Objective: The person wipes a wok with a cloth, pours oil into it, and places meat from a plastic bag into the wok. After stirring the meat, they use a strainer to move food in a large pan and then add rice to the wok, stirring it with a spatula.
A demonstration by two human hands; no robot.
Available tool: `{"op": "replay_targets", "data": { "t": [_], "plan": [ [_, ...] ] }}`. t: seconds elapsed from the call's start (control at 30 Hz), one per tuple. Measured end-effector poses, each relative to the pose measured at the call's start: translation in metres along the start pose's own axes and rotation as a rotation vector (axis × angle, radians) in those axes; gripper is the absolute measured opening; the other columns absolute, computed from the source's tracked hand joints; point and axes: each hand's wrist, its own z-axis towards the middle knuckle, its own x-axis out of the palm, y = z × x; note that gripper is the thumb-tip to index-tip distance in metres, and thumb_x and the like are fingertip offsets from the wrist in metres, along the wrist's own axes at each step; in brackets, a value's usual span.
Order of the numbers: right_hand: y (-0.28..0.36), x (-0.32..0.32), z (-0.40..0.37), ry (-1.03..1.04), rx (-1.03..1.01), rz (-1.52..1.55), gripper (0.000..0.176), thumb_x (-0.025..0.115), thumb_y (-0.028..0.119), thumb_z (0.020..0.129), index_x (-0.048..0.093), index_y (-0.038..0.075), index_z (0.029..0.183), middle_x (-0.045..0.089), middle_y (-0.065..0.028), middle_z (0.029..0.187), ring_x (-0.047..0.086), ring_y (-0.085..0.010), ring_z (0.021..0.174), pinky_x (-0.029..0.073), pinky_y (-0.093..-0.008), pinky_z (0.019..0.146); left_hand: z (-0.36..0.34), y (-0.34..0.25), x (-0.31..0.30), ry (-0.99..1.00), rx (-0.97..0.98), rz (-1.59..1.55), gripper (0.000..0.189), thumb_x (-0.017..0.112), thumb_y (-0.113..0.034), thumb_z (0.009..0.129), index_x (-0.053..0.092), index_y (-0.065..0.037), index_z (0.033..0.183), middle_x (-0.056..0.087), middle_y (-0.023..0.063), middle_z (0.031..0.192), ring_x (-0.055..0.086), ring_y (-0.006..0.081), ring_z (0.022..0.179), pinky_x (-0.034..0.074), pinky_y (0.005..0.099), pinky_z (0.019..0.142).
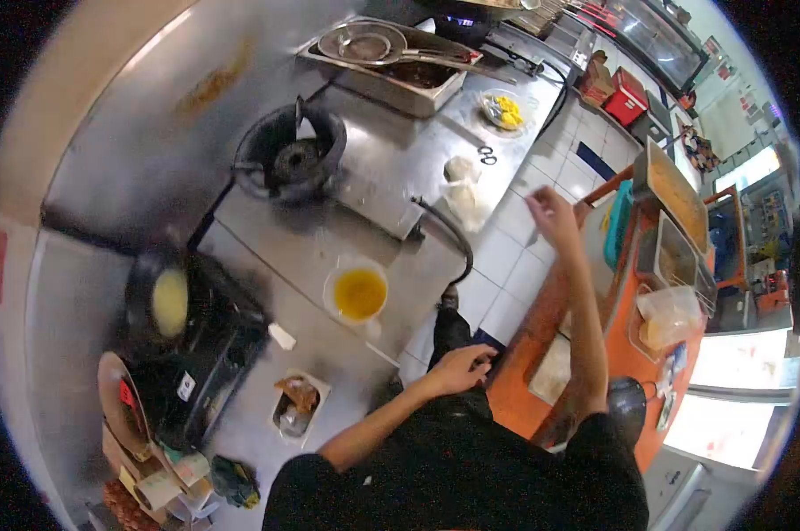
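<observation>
My left hand (460,369) is near my body at the steel counter's front edge, fingers curled; whether it holds anything is too small to tell. My right hand (552,215) is raised over the tiled floor, between the steel counter and the orange table, its fingers bent and blurred. Left of it on the counter lie a white plastic bag (464,203) and scissors (486,156). A bowl of yellow liquid (360,293) sits on the counter ahead of my left hand. At the far left, a dark pan (137,296) with something pale yellow in it is on a black stove.
A round burner (295,160) and a steel tray with strainers (391,80) stand farther up the counter. A plate with yellow pieces (502,110) is near the edge. Steel trays (674,195) and a clear plastic container (671,314) are on the orange table (515,403).
</observation>
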Motion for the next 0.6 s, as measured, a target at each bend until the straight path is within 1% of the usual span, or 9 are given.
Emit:
{"op": "replay_targets", "data": {
  "t": [0.07,0.1,0.23,0.33,0.37,0.43,0.47,0.53,0.6],
  "plan": [
    [-0.071,0.032,0.087,0.367,0.034,-0.078,0.027,0.063,0.027,0.08,0.064,0.002,0.09,0.067,-0.0142,0.082,0.065,-0.0257,0.074,0.051,-0.0362,0.067,0.012,0.018,-0.017,-0.078,-0.143,-0.012,0.036,0.057,-0.026,0.089,0.053,-0.01,0.122,0.064,0.0088,0.104,0.062,0.0196,0.09,0.049,0.0351,0.081],
    [-0.106,0.053,0.131,0.41,-0.059,-0.018,0.027,0.063,0.028,0.079,0.066,0.003,0.089,0.067,-0.0154,0.085,0.065,-0.0288,0.077,0.051,-0.0374,0.069,0.018,0.012,-0.028,-0.138,-0.227,0.009,0.036,0.056,-0.027,0.09,0.053,-0.011,0.122,0.064,0.0086,0.104,0.061,0.0198,0.089,0.048,0.0349,0.082],
    [-0.198,0.133,0.283,0.091,0.009,-0.109,0.021,0.059,0.019,0.077,0.066,0.003,0.088,0.066,-0.0192,0.086,0.064,-0.0349,0.082,0.05,-0.0413,0.074,0.054,0.02,-0.042,-0.267,-0.467,0.054,0.033,0.056,-0.025,0.091,0.056,-0.015,0.122,0.065,0.0063,0.102,0.06,0.0162,0.085,0.048,0.0328,0.08],
    [-0.241,0.167,0.358,-0.099,0.06,-0.068,0.018,0.059,0.014,0.073,0.066,0.005,0.087,0.065,-0.0205,0.091,0.063,-0.0364,0.083,0.049,-0.0439,0.073,0.103,0.0,-0.051,-0.341,-0.433,-0.019,0.032,0.056,-0.021,0.091,0.056,-0.014,0.122,0.066,0.006,0.1,0.06,0.0153,0.082,0.048,0.0314,0.079],
    [-0.269,0.177,0.373,-0.15,-0.21,-0.152,0.021,0.06,0.012,0.069,0.065,0.007,0.088,0.065,-0.0196,0.086,0.062,-0.0374,0.081,0.049,-0.0444,0.072,0.122,-0.015,-0.057,-0.339,-0.494,-0.044,0.032,0.056,-0.019,0.091,0.055,-0.01,0.122,0.066,0.0081,0.102,0.062,0.0168,0.086,0.048,0.0314,0.08],
    [-0.29,0.193,0.406,-0.13,0.029,0.044,0.019,0.06,0.015,0.07,0.063,0.008,0.087,0.062,-0.018,0.083,0.059,-0.0372,0.08,0.048,-0.0445,0.069,0.155,-0.028,-0.066,-0.345,-0.571,-0.083,0.032,0.055,-0.017,0.091,0.054,-0.007,0.122,0.065,0.0102,0.104,0.064,0.0184,0.09,0.049,0.0314,0.081],
    [-0.288,0.187,0.416,-0.115,0.034,0.053,0.019,0.06,0.015,0.07,0.063,0.008,0.087,0.062,-0.018,0.083,0.059,-0.0372,0.08,0.048,-0.0445,0.069,0.167,-0.031,-0.07,-0.381,-0.538,-0.052,0.032,0.055,-0.015,0.091,0.054,-0.007,0.122,0.065,0.0103,0.103,0.064,0.018,0.089,0.049,0.0306,0.08],
    [-0.284,0.173,0.429,-0.01,-0.229,-0.258,0.017,0.056,0.019,0.074,0.061,0.009,0.087,0.057,-0.0157,0.082,0.057,-0.035,0.084,0.048,-0.044,0.068,0.188,-0.04,-0.08,-0.42,-0.524,-0.033,0.031,0.054,-0.013,0.091,0.053,-0.007,0.122,0.065,0.0105,0.103,0.064,0.0175,0.088,0.049,0.0298,0.08],
    [-0.28,0.16,0.441,0.099,-0.256,-0.286,0.017,0.057,0.021,0.074,0.06,0.01,0.087,0.056,-0.0143,0.086,0.057,-0.0338,0.087,0.048,-0.0432,0.07,0.212,-0.056,-0.091,-0.468,-0.476,-0.001,0.03,0.054,-0.013,0.091,0.054,-0.006,0.121,0.066,0.0114,0.1,0.065,0.0194,0.086,0.05,0.0306,0.077]
  ]
}}
